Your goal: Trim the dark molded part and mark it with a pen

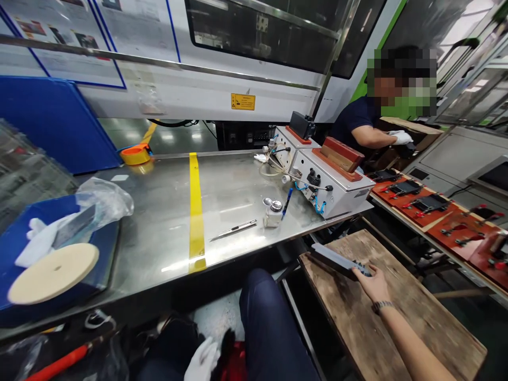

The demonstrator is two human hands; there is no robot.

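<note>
My right hand [373, 286], bare with a band round the wrist, is closed on the near end of a long flat grey part [337, 259]. The part has a pale top face, dark sides and small details by my fingers. It is at the far edge of a worn wooden board [397, 286]; whether it rests fully on the board I cannot tell. Low in view, my left hand [202, 361] wears a white glove and is near my legs. Its fingers are loosely bent, with nothing seen in them; the frame's bottom edge cuts it off.
A metal table [159, 211] carries a craft knife [234, 230], a small jar [273, 214], a blue pen [287, 203] and white fixture boxes [333, 185]. At left are a blue bin [107, 259] and a cream disc [53, 272]. A co-worker [357, 116] works beyond red fixture boards [456, 227].
</note>
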